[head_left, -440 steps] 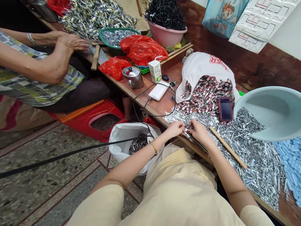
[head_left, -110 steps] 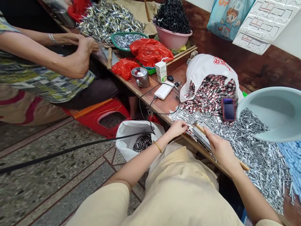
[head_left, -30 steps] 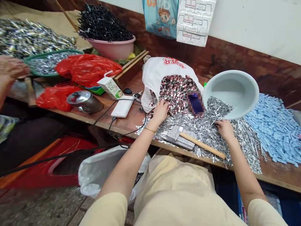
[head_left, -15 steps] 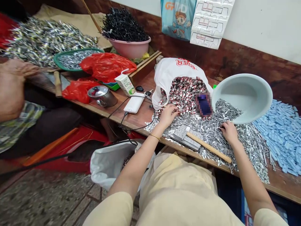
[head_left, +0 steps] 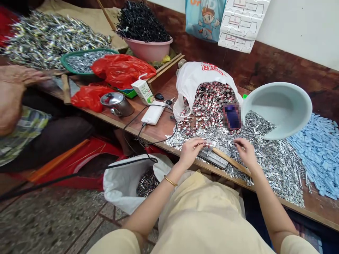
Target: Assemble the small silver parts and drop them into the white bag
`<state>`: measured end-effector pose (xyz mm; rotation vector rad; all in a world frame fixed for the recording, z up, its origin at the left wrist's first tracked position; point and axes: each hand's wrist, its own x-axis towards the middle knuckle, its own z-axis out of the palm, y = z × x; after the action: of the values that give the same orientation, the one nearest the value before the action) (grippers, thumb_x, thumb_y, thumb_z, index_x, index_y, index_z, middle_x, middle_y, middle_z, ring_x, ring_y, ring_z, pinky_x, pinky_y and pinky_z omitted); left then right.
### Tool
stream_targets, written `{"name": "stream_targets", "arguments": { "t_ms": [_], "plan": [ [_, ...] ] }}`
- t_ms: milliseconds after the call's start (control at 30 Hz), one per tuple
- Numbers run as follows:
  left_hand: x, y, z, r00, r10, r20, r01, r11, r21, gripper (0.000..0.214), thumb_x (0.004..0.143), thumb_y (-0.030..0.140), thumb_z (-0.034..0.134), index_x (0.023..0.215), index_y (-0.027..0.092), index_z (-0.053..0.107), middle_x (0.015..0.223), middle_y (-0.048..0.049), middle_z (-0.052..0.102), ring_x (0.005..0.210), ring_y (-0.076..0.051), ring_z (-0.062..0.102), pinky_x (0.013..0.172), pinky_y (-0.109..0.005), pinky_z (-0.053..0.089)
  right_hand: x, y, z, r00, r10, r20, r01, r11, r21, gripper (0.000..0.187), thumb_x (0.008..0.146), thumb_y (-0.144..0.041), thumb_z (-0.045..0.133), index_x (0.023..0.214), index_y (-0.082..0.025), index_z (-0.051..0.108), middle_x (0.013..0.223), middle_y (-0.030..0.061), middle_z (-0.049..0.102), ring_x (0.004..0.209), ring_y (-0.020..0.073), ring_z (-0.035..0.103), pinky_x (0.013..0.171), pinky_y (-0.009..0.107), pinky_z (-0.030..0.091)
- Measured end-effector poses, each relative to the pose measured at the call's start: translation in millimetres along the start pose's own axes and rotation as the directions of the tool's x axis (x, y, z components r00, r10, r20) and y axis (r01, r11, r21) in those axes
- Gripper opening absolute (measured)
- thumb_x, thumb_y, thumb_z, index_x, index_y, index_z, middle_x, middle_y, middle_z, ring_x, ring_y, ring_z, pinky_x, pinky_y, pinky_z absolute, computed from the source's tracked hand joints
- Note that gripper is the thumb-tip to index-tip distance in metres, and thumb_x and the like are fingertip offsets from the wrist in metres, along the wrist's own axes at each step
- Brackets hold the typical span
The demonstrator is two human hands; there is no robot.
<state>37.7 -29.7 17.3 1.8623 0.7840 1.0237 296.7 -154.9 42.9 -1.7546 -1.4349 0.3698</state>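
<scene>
My left hand (head_left: pixel 191 151) is closed in a pinch on a small red-banded metal part (head_left: pixel 208 145), held just over the hammer's head. Beneath lies the hammer, its wooden handle (head_left: pixel 233 163) slanting down to the right across a flat metal block (head_left: pixel 212 158). My right hand (head_left: pixel 245 153) hovers above the heap of small metal pins (head_left: pixel 278 173), thumb and fingers pressed together; whatever sits between them is too small to make out. Behind my hands, a white plastic bag (head_left: pixel 182 81) lies on its side, spilling red-banded metal parts (head_left: pixel 212 98) onto the table.
A grey-green basin (head_left: pixel 299 106) lies tipped beside light blue plastic pieces (head_left: pixel 315 151). Leftward are a white power bank (head_left: pixel 153 113) with cables, a drink carton (head_left: pixel 143 92) and a metal cup (head_left: pixel 122 107). An open white sack (head_left: pixel 119 190) stands below the edge. Another person's arm (head_left: pixel 10 91) reaches in.
My left hand has come from the bag's mouth toward me with a red-banded part. My right hand has lifted off the pin heap and moved left toward it.
</scene>
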Motion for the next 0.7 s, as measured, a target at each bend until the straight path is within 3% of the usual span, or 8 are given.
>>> {"name": "stream_targets", "arguments": {
  "t_ms": [133, 300, 467, 700],
  "plan": [
    [-26, -1, -0.2, 0.994, 0.094, -0.051, -0.085, 0.985, 0.15, 0.015, 0.091, 0.032, 0.066, 0.091, 0.025, 0.079, 0.098, -0.0071, 0.072, 0.098, -0.022, 0.064, 0.091, -0.039, 0.051, 2, -42, 43, 0.991, -0.108, 0.084, 0.095, 0.985, 0.146, 0.023, 0.095, -0.026, 0.049, 0.099, -0.023, 0.072, 0.099, 0.0063, 0.072, 0.093, 0.0205, 0.065, 0.085, 0.035, 0.051],
    [-36, -9, -2.5, 0.986, 0.167, -0.025, -0.156, 0.956, 0.249, 0.017, 0.095, 0.032, 0.062, 0.098, 0.022, 0.075, 0.09, -0.0062, 0.072, 0.087, -0.02, 0.065, 0.082, -0.034, 0.052, 10, -64, 80, 0.979, -0.153, 0.138, 0.132, 0.98, 0.152, 0.016, 0.092, -0.027, 0.059, 0.084, -0.023, 0.072, 0.085, 0.0041, 0.073, 0.083, 0.0202, 0.065, 0.078, 0.033, 0.049],
    [-36, -9, -1.9, 0.962, 0.274, -0.024, -0.252, 0.915, 0.316, 0.024, 0.096, 0.032, 0.062, 0.115, 0.018, 0.066, 0.084, -0.0032, 0.07, 0.083, -0.018, 0.066, 0.08, -0.033, 0.055, 17, -66, 93, 0.973, -0.185, 0.14, 0.176, 0.982, 0.072, 0.019, 0.094, -0.024, 0.057, 0.081, -0.023, 0.071, 0.082, 0.0038, 0.071, 0.084, 0.0213, 0.062, 0.079, 0.034, 0.046],
    [-34, -11, -1.7, 0.956, 0.292, -0.024, -0.269, 0.907, 0.323, 0.02, 0.097, 0.031, 0.061, 0.111, 0.018, 0.064, 0.085, -0.0029, 0.069, 0.083, -0.017, 0.066, 0.08, -0.031, 0.055, 17, -64, 98, 0.965, -0.214, 0.151, 0.21, 0.977, 0.041, 0.02, 0.095, -0.023, 0.058, 0.08, -0.024, 0.071, 0.084, 0.0042, 0.071, 0.085, 0.022, 0.06, 0.081, 0.036, 0.046]
  ]
}}
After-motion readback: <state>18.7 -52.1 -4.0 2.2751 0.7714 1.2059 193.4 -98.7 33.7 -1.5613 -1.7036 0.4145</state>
